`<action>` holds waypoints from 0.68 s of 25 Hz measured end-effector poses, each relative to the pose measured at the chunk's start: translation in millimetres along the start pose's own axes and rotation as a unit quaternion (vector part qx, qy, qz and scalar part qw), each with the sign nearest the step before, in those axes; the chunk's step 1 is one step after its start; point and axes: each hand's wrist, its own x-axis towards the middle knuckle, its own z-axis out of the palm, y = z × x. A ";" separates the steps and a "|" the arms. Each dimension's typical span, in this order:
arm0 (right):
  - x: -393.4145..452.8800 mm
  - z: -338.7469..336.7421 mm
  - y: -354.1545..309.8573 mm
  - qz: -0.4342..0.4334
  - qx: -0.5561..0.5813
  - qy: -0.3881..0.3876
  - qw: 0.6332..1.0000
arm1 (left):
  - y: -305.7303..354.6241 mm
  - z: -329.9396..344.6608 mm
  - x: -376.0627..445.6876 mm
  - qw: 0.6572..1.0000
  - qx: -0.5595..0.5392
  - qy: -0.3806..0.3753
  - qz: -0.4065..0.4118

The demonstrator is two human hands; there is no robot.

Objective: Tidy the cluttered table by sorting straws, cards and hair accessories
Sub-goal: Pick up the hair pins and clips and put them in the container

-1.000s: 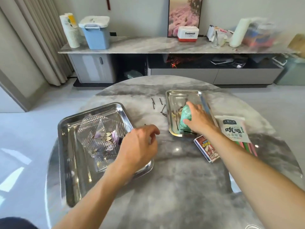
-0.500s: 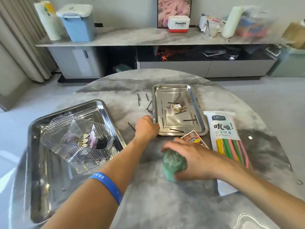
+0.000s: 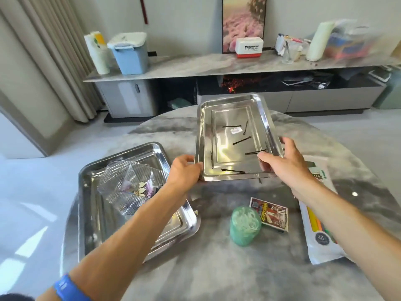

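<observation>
Two hands lifted one steel tray.
The left hand (image 3: 184, 170) and right hand (image 3: 282, 164) gripped the small tray's (image 3: 230, 111) near corners above the table (image 3: 217, 274), black hairpins (image 3: 242, 140) inside.

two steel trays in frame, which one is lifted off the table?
The smaller tray, holding loose black hairpins: left hand and right hand grip its near corners, tilting it. The larger tray, with the clear plastic container, rests on the table.
</observation>
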 end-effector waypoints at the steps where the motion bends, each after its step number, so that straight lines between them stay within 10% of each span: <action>1: -1.0 6.1 -7.0 0.052 0.124 -0.043 0.990 | 8.1 -9.9 -9.2 1.000 -0.017 -0.014 0.001; 6: -25.4 17.7 -18.1 0.060 0.256 -0.033 0.964 | 41.6 -90.9 -31.5 0.986 0.128 0.013 0.109; 11: -53.7 26.4 -23.2 0.050 0.287 0.006 0.957 | 22.9 -179.0 -25.2 0.838 0.491 0.204 0.126; 17: -76.7 43.2 -35.1 0.034 0.286 0.025 0.957 | -11.3 -190.2 -25.2 0.969 0.241 0.049 -0.028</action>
